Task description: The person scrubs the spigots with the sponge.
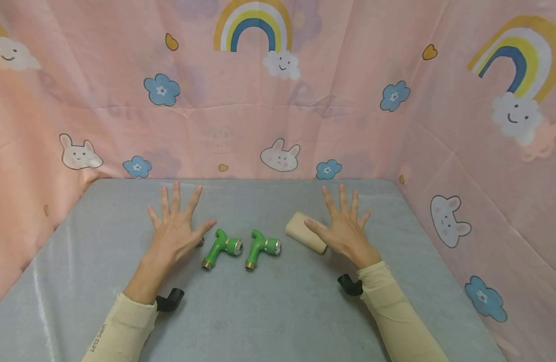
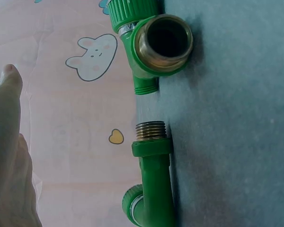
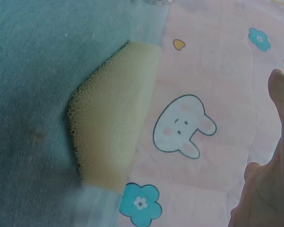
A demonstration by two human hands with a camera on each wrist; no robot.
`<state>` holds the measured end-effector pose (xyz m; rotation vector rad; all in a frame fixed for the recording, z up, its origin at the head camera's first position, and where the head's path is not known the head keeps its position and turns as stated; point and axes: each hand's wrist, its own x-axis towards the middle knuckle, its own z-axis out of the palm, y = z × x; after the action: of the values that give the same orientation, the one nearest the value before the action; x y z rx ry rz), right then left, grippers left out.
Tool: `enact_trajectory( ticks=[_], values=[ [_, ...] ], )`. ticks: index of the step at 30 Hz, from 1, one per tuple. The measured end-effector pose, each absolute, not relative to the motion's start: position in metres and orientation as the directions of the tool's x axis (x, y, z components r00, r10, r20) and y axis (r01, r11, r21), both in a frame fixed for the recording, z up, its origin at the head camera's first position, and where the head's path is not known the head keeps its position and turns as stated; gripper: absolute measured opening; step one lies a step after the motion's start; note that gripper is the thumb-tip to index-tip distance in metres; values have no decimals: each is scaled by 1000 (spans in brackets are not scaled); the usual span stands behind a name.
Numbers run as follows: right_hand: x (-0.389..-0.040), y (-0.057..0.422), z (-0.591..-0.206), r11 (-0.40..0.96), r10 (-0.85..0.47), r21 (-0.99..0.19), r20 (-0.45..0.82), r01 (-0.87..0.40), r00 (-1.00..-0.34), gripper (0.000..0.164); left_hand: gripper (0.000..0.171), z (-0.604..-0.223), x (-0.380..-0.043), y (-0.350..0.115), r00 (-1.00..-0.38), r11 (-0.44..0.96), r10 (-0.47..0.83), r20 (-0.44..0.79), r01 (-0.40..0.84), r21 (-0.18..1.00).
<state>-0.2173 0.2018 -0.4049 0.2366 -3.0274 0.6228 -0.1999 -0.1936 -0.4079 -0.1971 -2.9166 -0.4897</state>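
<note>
My left hand (image 1: 174,232) is spread over the left of the table, fingers straight and holding nothing. Just right of it lies one green tap (image 1: 221,250) with a brass threaded end, and a second green tap (image 1: 261,249) is beside that. A small metallic end (image 1: 200,242) pokes out by the left hand, the rest hidden. Two green taps show close up in the left wrist view, one with its threaded mouth (image 2: 164,42) facing the camera. My right hand (image 1: 347,229), also spread, has its thumb over a beige sponge (image 1: 302,231); whether they touch I cannot tell.
A grey cloth covers the table (image 1: 278,311), whose far edge meets a pink printed curtain (image 1: 241,125). The curtain continues along the left and right sides. Black curved pieces (image 1: 170,300) stick out at both wrists by the beige sleeves.
</note>
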Motion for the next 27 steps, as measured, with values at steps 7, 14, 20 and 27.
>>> enact_trajectory(
  ticks=[7, 14, 20, 27],
  values=[
    [-217, 201, -405, 908, -147, -387, 70, -162, -987, 95, 87, -407, -200, -195, -975, 940, 100, 196, 157, 303],
    [-216, 201, -405, 909, -145, -387, 61, -157, -988, 96, 88, -408, -199, -191, -978, 927, 114, 173, 168, 336],
    [-216, 199, -407, 907, -151, -391, 48, -157, -987, 98, 89, -405, -197, -181, -977, 920, 122, 174, 177, 349],
    [-216, 197, -407, 904, -202, -380, 29, -197, -979, 102, 86, -403, -189, -157, -966, 864, 188, 176, 248, 438]
  ],
)
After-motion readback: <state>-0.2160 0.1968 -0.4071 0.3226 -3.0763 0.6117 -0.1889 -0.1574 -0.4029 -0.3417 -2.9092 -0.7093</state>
